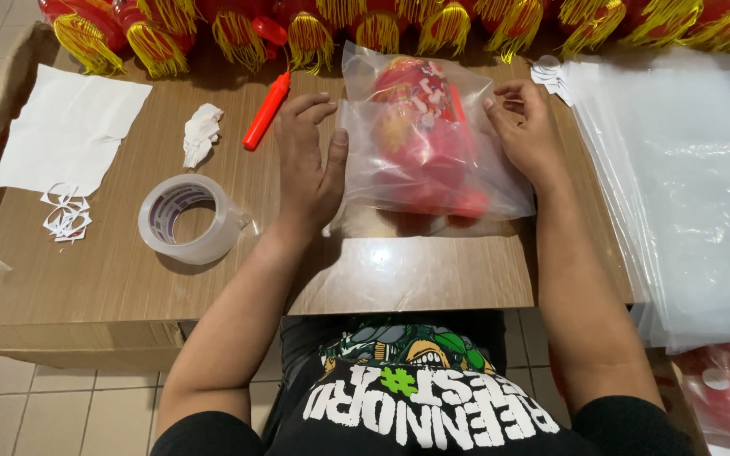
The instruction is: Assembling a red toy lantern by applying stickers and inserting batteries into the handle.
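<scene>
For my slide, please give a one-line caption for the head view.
Both hands, left hand and right hand, press a clear bag holding a red lantern.

Bright, even indoor light is falling from above; a white glare patch is shining on the wooden surface point(433, 270) near its front edge; the clear plastic bag point(433, 152) is glinting; soft shadows are lying beside the tape roll point(186, 218); edges are bowing slightly; focus is staying sharp.

One tape roll point(186, 218), one orange marker point(265, 111), one bagged red lantern point(422, 139), one crumpled tissue point(201, 133), one stack of clear bags point(686, 186).
</scene>
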